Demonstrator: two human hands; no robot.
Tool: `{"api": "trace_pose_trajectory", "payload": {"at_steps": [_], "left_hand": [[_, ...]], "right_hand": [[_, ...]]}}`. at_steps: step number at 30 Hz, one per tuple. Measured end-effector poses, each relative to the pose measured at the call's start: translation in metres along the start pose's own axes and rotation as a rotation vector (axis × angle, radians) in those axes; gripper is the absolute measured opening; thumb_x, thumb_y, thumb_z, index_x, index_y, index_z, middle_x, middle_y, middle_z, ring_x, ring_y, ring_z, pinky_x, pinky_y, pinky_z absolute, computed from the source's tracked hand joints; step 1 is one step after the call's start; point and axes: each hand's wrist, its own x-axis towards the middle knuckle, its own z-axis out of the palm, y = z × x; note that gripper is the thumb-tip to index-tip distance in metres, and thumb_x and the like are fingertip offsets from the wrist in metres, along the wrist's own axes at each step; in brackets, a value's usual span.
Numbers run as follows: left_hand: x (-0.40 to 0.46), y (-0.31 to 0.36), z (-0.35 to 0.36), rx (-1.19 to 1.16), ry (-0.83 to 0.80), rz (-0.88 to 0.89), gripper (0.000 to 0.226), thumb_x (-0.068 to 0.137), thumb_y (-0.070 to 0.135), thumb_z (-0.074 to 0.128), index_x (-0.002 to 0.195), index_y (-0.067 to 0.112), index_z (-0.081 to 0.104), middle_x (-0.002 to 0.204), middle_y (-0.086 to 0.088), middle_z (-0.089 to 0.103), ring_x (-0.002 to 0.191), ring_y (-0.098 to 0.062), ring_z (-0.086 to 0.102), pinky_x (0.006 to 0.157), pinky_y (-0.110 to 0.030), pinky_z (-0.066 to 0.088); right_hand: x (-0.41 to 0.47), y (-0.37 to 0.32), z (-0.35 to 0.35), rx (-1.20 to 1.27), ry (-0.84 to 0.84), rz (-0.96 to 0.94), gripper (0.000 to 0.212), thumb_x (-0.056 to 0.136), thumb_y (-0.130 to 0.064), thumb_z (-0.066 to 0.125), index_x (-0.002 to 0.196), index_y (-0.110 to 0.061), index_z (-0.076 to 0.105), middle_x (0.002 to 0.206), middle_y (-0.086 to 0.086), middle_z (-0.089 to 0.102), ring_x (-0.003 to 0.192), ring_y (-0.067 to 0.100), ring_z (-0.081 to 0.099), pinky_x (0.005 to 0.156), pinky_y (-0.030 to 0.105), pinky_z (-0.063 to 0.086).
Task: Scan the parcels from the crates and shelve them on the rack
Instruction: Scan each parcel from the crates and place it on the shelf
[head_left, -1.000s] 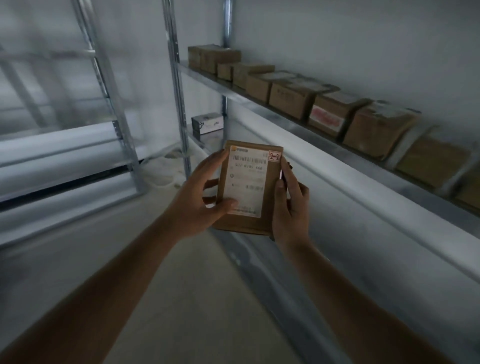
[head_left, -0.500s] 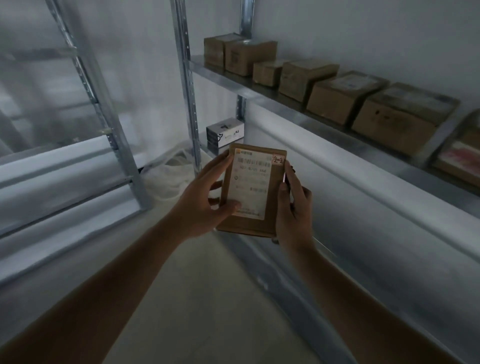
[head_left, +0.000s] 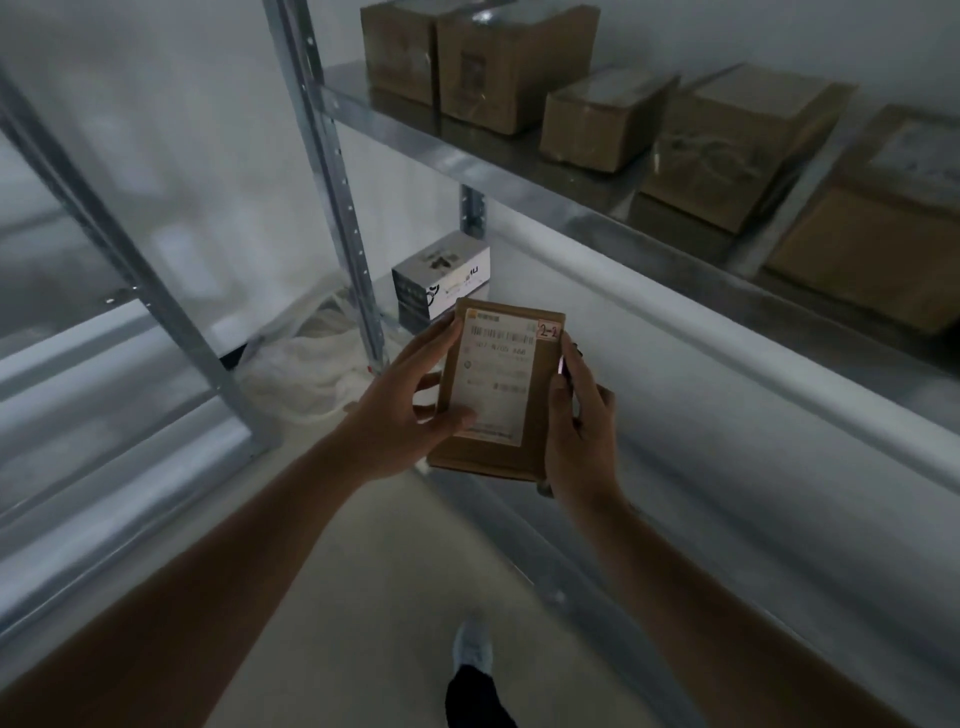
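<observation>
I see my left hand (head_left: 410, 410) and right hand (head_left: 576, 431) both gripping the flat brown cardboard parcel (head_left: 498, 395) (white label up). Brown cartons (head_left: 608, 124) line the grey metal rack shelf (head_left: 467, 161) above.

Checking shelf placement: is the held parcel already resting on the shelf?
No. Both the left hand and right hand hold the parcel in the air, below the upper shelf.

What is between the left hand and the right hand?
In the head view, a flat brown parcel with a white label lies between them. The left hand grips its left edge, and the right hand grips its right edge.
</observation>
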Motion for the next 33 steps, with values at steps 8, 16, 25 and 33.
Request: {"api": "trace_pose_trajectory", "payload": {"at_steps": [8, 16, 25, 33], "left_hand": [[0.106, -0.063, -0.041, -0.041, -0.089, -0.085, 0.099, 0.092, 0.005, 0.077, 0.165, 0.045, 0.023, 0.163, 0.034, 0.023, 0.146, -0.022, 0.043, 0.088, -0.025, 0.061], [0.187, -0.12, -0.072, -0.046, -0.262, -0.146, 0.095, 0.096, 0.011, 0.074, 0.163, 0.051, 0.019, 0.163, 0.027, 0.024, 0.147, -0.023, 0.042, 0.09, -0.045, 0.064], [0.263, -0.17, -0.091, -0.041, -0.532, -0.014, 0.092, 0.097, 0.01, 0.071, 0.167, 0.036, 0.017, 0.169, 0.01, 0.025, 0.153, -0.02, 0.033, 0.11, -0.051, 0.053], [0.308, -0.19, -0.08, 0.022, -0.609, -0.025, 0.089, 0.097, 0.013, 0.072, 0.165, 0.039, 0.02, 0.167, 0.009, 0.031, 0.152, -0.021, 0.036, 0.107, -0.051, 0.055]], "right_hand": [[0.097, 0.019, 0.06, -0.068, 0.033, 0.106, 0.047, 0.111, -0.054, 0.038, 0.157, -0.054, 0.04, 0.122, -0.022, 0.04, 0.115, -0.001, 0.052, 0.09, 0.022, 0.05], [0.154, 0.03, 0.106, -0.176, 0.108, 0.252, 0.042, 0.11, -0.054, 0.041, 0.151, -0.065, 0.04, 0.118, -0.02, 0.042, 0.116, 0.009, 0.054, 0.105, 0.046, 0.055], [0.184, 0.035, 0.144, -0.317, 0.309, 0.415, 0.047, 0.115, -0.044, 0.039, 0.161, -0.049, 0.038, 0.127, 0.003, 0.043, 0.11, 0.017, 0.051, 0.081, 0.018, 0.041], [0.207, 0.051, 0.157, -0.336, 0.401, 0.47, 0.045, 0.115, -0.046, 0.034, 0.159, -0.051, 0.04, 0.129, 0.003, 0.045, 0.095, 0.001, 0.048, 0.065, 0.008, 0.038]]}}
